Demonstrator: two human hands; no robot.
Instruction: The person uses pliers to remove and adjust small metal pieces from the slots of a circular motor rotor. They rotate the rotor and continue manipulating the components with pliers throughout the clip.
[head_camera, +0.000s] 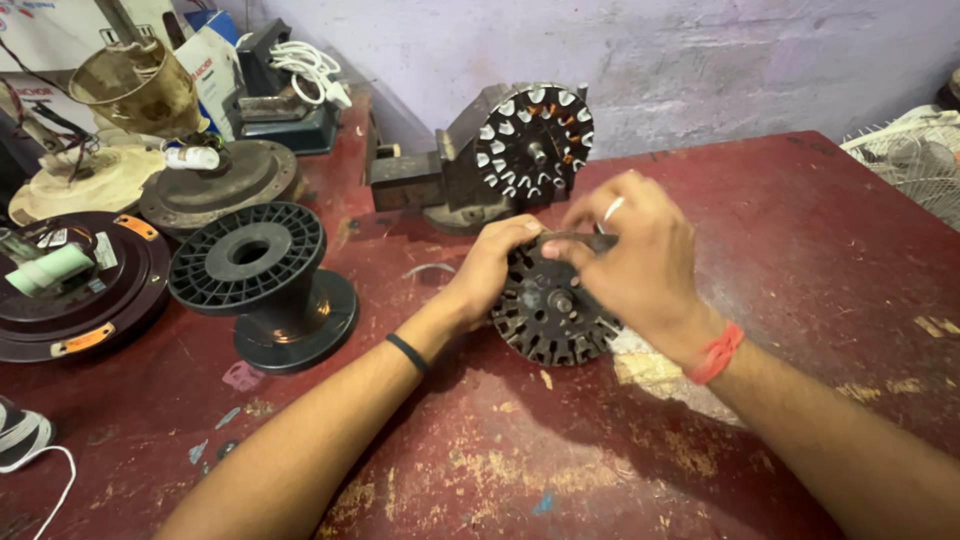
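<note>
- Holding a dark slotted stator core (548, 312) tilted on the red worktop (800, 230), my left hand (495, 265) has its grip closed on the core's upper left edge.
- My right hand (630, 250) pinches the top rim with closed fingers.
- Behind it I see a wound stator (532, 138) clamped in a vise (430, 180).
- At left a black empty spool (262, 282) stands.
- A white and red carton (205, 62) leans in the far left corner.

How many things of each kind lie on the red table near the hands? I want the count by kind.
Slotted stator cores: 2, one held by the left hand and right hand, one with white insulation behind
Empty black spools: 1
Round fan motor housings: 2
Total: 5
</note>
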